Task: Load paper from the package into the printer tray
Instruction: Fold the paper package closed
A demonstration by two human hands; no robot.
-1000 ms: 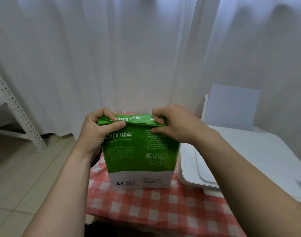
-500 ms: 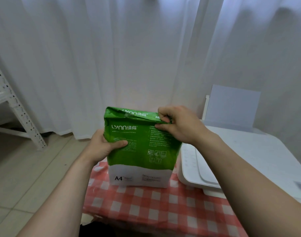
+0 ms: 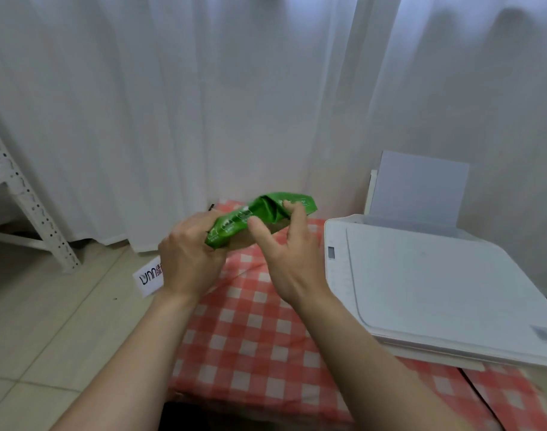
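Note:
The green and white paper package is held in the air over the checked tablecloth, tipped over so it runs from its white end at lower left to its crumpled green end at upper right. My left hand grips its middle from the left side. My right hand pinches the folded green end flap with fingers and thumb. The white printer sits to the right, lid shut, and its rear paper tray stands upright behind it.
A red and white checked cloth covers the table. White curtains hang behind. A white perforated metal shelf frame stands on the tiled floor at the left.
The package has been lifted off the table and tipped from upright to nearly lying flat. My left hand slid to its middle; my right hand stays on the green end flap.

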